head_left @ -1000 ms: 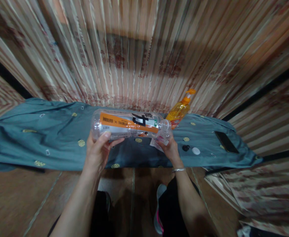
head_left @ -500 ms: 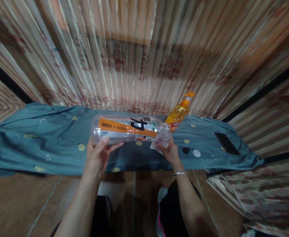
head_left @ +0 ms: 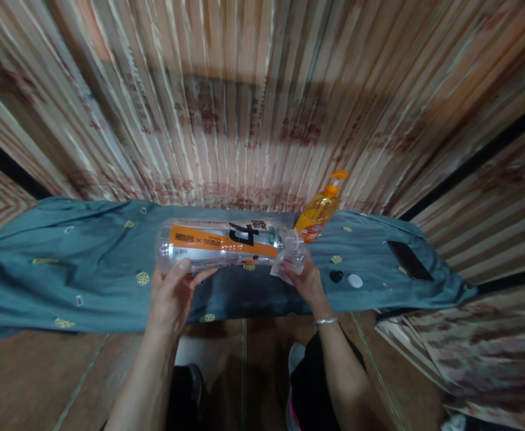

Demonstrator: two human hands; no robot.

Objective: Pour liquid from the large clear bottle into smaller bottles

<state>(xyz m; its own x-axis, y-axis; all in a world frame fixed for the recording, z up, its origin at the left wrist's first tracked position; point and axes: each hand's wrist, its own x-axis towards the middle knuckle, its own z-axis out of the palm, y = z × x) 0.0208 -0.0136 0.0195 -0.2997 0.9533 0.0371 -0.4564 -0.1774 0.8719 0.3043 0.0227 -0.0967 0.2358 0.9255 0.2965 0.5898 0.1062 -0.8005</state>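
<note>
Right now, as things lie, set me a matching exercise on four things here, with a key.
Things:
1. clear bottle
2. pump bottle
3. phone-like slab
4. small disc

Descriptions:
A. white, beside a small black piece
B. lengthwise on its side, held by the left hand near its base
C. yellow-orange, near the curtain
D. dark and flat, toward the right end of the cloth

Pairs: 1-B, 2-C, 3-D, 4-A

Pleated, red-printed curtain (head_left: 226, 167) behind, brown tiled floor (head_left: 29, 371) below, dim light
</note>
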